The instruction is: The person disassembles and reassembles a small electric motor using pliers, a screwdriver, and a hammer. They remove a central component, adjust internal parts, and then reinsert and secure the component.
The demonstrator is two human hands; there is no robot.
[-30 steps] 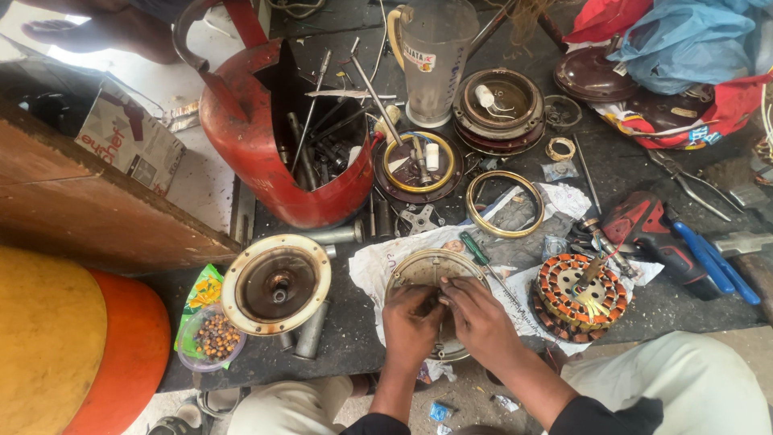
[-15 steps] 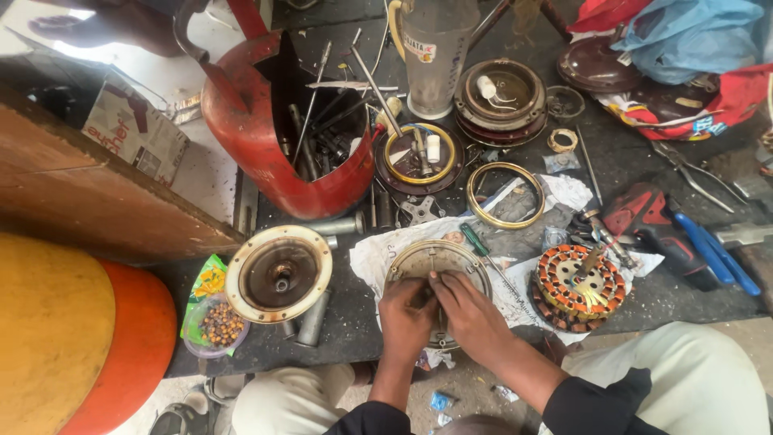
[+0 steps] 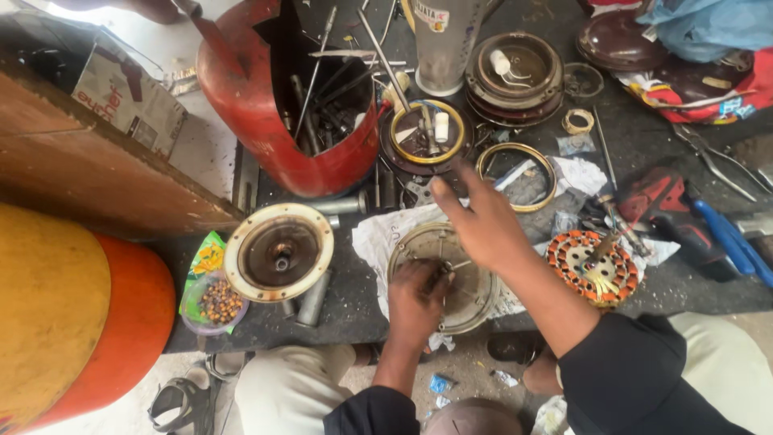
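At lower centre, the cover [image 3: 441,278] is pinned flat on paper [image 3: 378,238] by the left hand [image 3: 416,300], fingers pressed onto its hub. The right hand [image 3: 481,221] is held above it, spread and empty. The cover is judged stiff, fairly heavy metal, best gripped at the rim.

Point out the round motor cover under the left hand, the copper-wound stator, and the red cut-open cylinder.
round motor cover [image 3: 475,302]: head view, bare right rim.
copper-wound stator [image 3: 573,256]: head view, upper-left windings.
red cut-open cylinder [image 3: 241,97]: head view, left outer wall.
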